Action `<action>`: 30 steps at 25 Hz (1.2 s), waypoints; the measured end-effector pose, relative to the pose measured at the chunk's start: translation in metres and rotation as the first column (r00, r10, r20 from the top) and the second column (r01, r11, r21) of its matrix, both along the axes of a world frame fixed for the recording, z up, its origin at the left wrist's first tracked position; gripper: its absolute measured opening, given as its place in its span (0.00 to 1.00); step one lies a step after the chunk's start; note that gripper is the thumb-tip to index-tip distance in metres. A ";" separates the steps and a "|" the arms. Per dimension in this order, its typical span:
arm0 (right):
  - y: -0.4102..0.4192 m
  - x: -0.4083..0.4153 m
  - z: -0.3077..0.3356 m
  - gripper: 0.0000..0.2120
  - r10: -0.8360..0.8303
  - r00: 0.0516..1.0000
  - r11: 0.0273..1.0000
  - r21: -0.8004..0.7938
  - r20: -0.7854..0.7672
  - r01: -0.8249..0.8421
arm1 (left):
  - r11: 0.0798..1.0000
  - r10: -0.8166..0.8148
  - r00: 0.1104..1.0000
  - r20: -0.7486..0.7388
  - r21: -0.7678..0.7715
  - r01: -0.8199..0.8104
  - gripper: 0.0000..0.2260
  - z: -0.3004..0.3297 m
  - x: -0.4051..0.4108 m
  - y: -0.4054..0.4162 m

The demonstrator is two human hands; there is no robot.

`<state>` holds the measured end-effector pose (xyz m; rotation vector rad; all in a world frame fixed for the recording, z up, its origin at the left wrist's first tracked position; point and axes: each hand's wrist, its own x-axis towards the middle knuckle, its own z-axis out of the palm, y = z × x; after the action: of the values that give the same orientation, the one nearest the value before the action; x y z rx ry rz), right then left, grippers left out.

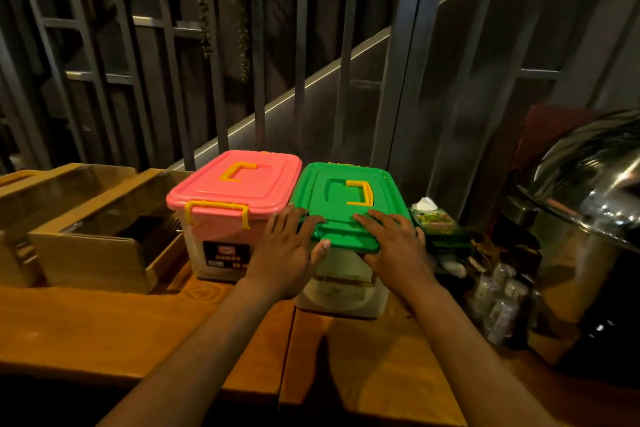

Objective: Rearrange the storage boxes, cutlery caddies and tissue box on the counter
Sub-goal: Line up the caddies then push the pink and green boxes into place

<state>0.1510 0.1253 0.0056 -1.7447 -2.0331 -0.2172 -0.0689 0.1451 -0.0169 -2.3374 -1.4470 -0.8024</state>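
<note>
On the wooden counter (104, 329), against the slatted back wall, two lidded plastic storage boxes stand side by side and touching: the pink-lidded box (235, 184) on the left, the green-lidded box (346, 198) on the right. Both hands rest flat on the near edge of the green lid. The left hand (291, 246) has its fingers spread over the lid's left corner with the thumb hooked under the rim; the right hand (391, 243) lies with fingers loosely spread across the lid's right front, gripping nothing.

The green-lidded box looks like stiff, smooth plastic with a translucent body holding something pale, so its weight is hard to judge. The lid alone seems a poor hold, since no front clasp shows; the body's sides or the yellow handle (360, 192) look safer.

Room is tight. The green tissue box (440, 222) sits just beside on the right, with small jars (498, 298) and a steel chafing dish (588, 184) beyond. Wooden cutlery caddies (100, 239) flank the left. Open counter lies only toward the near edge.
</note>
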 end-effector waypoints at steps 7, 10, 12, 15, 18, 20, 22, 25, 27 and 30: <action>0.037 0.002 -0.003 0.32 -0.010 1.000 1.000 -0.010 0.014 0.011 | 1.000 0.021 1.000 -0.023 -0.008 -0.022 0.24 0.000 0.004 0.034; 0.046 0.003 -0.002 0.31 -0.014 1.000 1.000 -0.011 0.015 0.014 | 1.000 0.021 0.999 -0.031 0.013 -0.021 0.24 0.000 0.005 0.043; 0.050 0.004 -0.003 0.31 -0.015 1.000 1.000 -0.013 0.012 0.015 | 0.999 0.026 0.999 -0.036 0.024 -0.025 0.24 -0.001 0.005 0.048; 0.054 0.004 -0.004 0.31 -0.020 1.000 1.000 -0.019 0.003 0.020 | 0.999 0.032 0.998 -0.061 0.028 -0.030 0.24 -0.002 0.005 0.053; 0.055 0.005 -0.003 0.32 -0.016 1.000 1.000 -0.023 -0.007 0.016 | 0.999 0.033 0.998 -0.049 0.034 -0.031 0.24 -0.001 0.006 0.055; 0.056 0.005 -0.003 0.32 -0.017 1.000 1.000 -0.020 0.002 0.017 | 0.999 0.027 0.999 -0.040 0.040 -0.025 0.24 -0.001 0.006 0.056; 0.056 0.005 -0.003 0.32 -0.019 1.000 1.000 -0.024 0.008 0.019 | 0.999 0.025 0.999 -0.039 0.043 -0.023 0.24 -0.002 0.006 0.056; 0.057 0.004 -0.002 0.32 -0.024 1.000 0.999 -0.034 0.013 0.024 | 0.998 0.034 0.998 -0.050 0.052 -0.031 0.24 -0.002 0.006 0.057; 0.056 0.003 -0.001 0.32 -0.029 1.000 0.998 -0.053 0.013 0.029 | 0.998 0.037 0.998 -0.053 0.049 -0.035 0.24 -0.001 0.007 0.055; 0.055 0.001 0.002 0.32 -0.049 0.999 0.996 -0.073 0.018 0.051 | 0.998 0.038 0.998 -0.050 0.046 -0.036 0.23 0.002 0.008 0.055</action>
<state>0.1518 0.1799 0.0079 -1.8455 -2.0342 -0.1755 -0.0610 0.2001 -0.0151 -2.2738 -1.4322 -0.7527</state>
